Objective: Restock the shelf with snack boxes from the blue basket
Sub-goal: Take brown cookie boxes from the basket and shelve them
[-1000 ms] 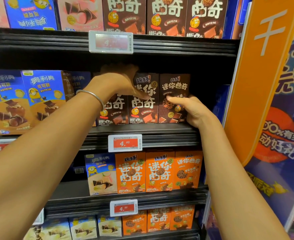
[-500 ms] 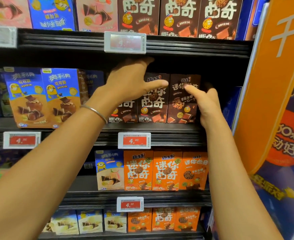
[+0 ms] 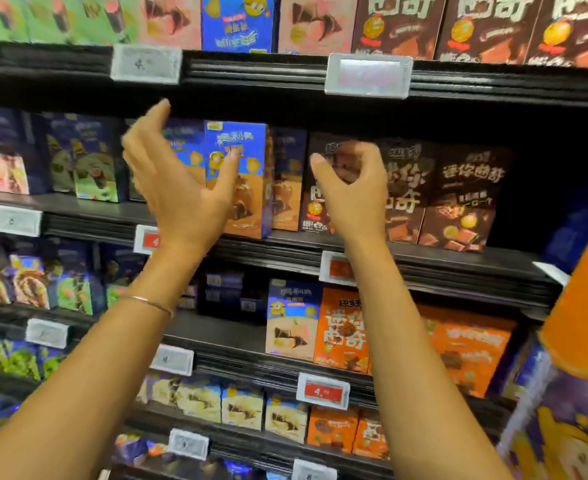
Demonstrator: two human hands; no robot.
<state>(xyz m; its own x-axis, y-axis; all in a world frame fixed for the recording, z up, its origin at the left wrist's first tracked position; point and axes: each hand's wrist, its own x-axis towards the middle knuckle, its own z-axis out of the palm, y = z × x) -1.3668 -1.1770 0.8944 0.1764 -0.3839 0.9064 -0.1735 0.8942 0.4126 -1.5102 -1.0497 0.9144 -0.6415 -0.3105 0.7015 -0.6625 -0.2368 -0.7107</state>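
brown snack boxes [image 3: 458, 202]: three upright in a row, fronts outward, on the shelf [image 3: 441, 268]; gripped by neither hand now, though half a second ago both hands were touching them.
left hand [image 3: 181, 181]: lifted off the tops of the brown snack boxes and drawn away to their left; fingers straight and spread, thumb out, nothing held.
right hand [image 3: 354, 188]: gone from the rightmost of the brown snack boxes, now in front of the leftmost; fingers loosely curled toward the thumb with a gap between, nothing in them; contact with the box behind cannot be told.
blue box [image 3: 237, 174]: upright, near the left of the brown snack boxes, behind the left thumb.
bracelet [image 3: 147, 301]: on the left wrist, below and left of the brown snack boxes.
price tag [image 3: 368, 75]: above the brown snack boxes, washed out.
orange boxes [image 3: 341, 330]: one level below the brown snack boxes.
view: swung left since the earlier frame, with more motion blur.
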